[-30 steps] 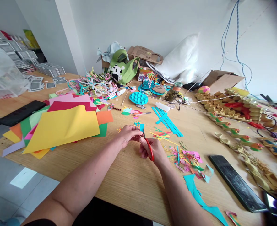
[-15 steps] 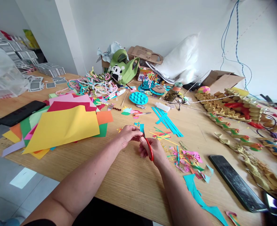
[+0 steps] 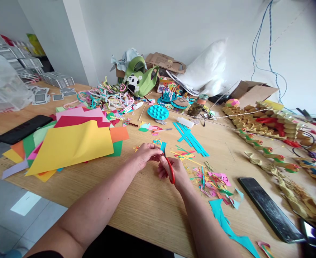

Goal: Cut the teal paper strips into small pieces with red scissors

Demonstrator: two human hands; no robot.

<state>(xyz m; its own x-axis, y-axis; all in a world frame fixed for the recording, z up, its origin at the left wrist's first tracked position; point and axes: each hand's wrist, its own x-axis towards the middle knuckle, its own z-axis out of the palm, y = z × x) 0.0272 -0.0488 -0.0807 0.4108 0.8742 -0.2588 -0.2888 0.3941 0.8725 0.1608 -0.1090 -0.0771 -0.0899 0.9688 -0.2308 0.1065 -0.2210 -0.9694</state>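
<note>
Over the middle of the wooden table, my left hand pinches a small blue paper piece between thumb and fingers. My right hand is wrapped round red-handled scissors, whose blades point up and away from me at the paper. The fingertips of both hands are close together. Just beyond them lie tiny yellow and blue scraps. To the right are thin coloured strips and a heap of mixed cuttings.
Coloured sheets are stacked at the left beside a black phone. Long blue strips and a blue round plate lie further back. Another phone and blue offcuts are at the right, near egg-carton pieces.
The blue paper piece has tilted slightly to the right between my fingers. Both hands have stayed in nearly the same place.
</note>
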